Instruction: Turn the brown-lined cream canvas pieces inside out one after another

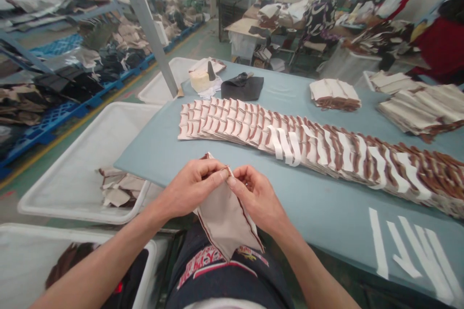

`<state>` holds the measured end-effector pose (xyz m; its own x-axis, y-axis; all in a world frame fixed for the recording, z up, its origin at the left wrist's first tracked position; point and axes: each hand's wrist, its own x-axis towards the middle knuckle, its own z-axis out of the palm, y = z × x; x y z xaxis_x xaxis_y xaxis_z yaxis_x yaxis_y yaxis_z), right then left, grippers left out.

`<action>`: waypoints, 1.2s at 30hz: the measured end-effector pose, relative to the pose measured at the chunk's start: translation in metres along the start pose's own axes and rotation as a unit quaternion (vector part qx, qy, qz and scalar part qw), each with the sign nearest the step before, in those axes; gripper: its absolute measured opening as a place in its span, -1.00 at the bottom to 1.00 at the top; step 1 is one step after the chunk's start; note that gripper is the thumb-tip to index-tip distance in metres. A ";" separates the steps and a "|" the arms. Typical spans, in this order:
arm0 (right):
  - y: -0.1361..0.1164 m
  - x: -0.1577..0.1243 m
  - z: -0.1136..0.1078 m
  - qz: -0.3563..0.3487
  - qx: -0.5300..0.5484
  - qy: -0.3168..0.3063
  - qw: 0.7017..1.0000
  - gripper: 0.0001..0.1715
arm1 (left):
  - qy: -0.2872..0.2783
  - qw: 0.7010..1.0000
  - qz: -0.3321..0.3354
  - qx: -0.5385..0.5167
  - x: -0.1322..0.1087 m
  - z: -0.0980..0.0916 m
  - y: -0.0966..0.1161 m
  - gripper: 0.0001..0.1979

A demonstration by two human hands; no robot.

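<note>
My left hand (pixel 197 182) and my right hand (pixel 255 193) meet at the near edge of the blue table. Both pinch the top edge of a cream fabric piece (pixel 226 222) with dark brown edging, thumbs side by side. The piece hangs down over my lap, its lower corners loose. Just beyond my hands lies a long overlapping row of similar cream and brown fabric pieces (pixel 232 118). Several white strips (pixel 344 149) rest across the right part of that row. More white strips (pixel 409 246) lie on the table to the right.
On the blue table (pixel 152 149) sit a dark folded cloth (pixel 242 87), a yellowish tape roll (pixel 201 79) and fabric stacks (pixel 335 92) at the far right. White bins (pixel 72 169) stand at left, beside a metal post (pixel 147 24). A seated person (pixel 319 19) is farther back.
</note>
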<state>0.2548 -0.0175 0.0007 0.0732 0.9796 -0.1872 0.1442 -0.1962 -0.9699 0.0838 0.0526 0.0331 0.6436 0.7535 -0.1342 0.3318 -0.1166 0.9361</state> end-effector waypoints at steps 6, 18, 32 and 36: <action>0.015 0.003 0.019 0.022 0.016 0.016 0.999 -0.62 | 0.036 0.998 -0.035 -0.039 -0.003 0.009 -0.014 -0.63; 0.057 0.024 0.065 -0.073 -0.102 0.091 0.988 -0.95 | 0.180 0.959 -0.052 0.213 0.003 0.009 -0.048 -0.64; 0.066 0.050 0.069 -0.110 -0.016 0.075 0.991 -0.82 | 0.205 0.933 -0.197 -0.220 0.025 0.007 -0.101 -0.49; 0.065 0.071 0.056 -0.123 0.008 0.049 0.991 -0.91 | 0.227 0.921 -0.213 -0.233 0.044 0.013 -0.116 -0.39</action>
<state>0.2141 0.0421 -0.0842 0.1333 0.9885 0.0711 0.1541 0.0502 -0.9868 0.0827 0.0908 -0.0859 0.1328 0.8727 -0.4699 0.0877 0.4619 0.8826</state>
